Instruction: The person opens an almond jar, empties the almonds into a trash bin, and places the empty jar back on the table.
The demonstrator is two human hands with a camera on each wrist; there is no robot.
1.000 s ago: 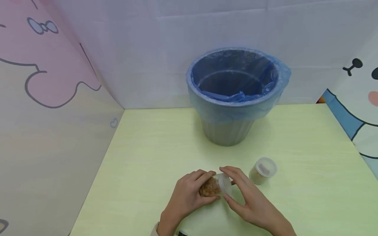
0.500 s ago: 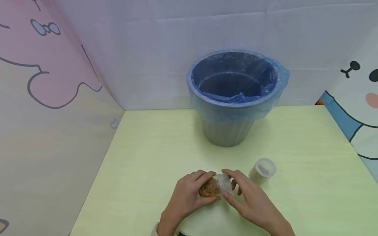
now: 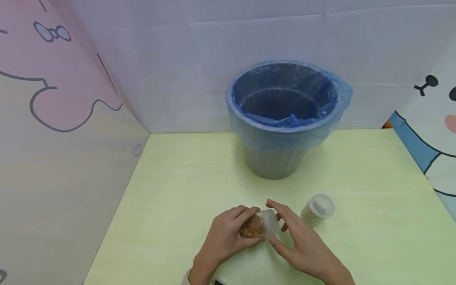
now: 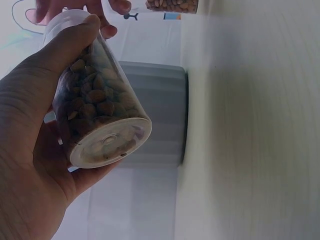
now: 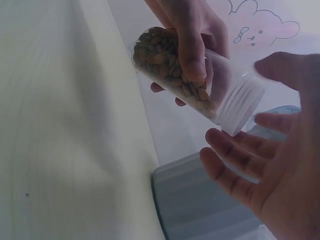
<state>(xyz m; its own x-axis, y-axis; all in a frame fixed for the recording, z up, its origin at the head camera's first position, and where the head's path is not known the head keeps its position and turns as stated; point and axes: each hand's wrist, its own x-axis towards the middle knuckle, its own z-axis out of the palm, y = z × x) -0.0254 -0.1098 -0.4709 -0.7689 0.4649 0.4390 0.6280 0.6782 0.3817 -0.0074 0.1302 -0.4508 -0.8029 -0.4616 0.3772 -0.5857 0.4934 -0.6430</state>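
My left hand (image 3: 225,234) grips a clear plastic jar (image 3: 253,227) around its body, holding it tilted over the table. Small brown pieces fill much of the jar (image 4: 97,95), and its base faces the left wrist camera. A whitish screw lid (image 5: 243,104) covers the far end, which points right. Around that lid my right hand (image 3: 303,243) stands with fingers spread. In the right wrist view its thumb (image 5: 281,69) is apart from the lid, while some fingertips lie right at the lid's lower edge.
A second lidded jar (image 3: 311,213) stands on the table just beyond my right hand. Farther back is a grey bin (image 3: 272,162) lined with a blue plastic bag (image 3: 290,136). Printed cloth walls edge the pale table (image 3: 171,190) at the left, back and right.
My right fingers draw in toward the lid, then spread wider again. The left hand keeps the jar in nearly the same place.
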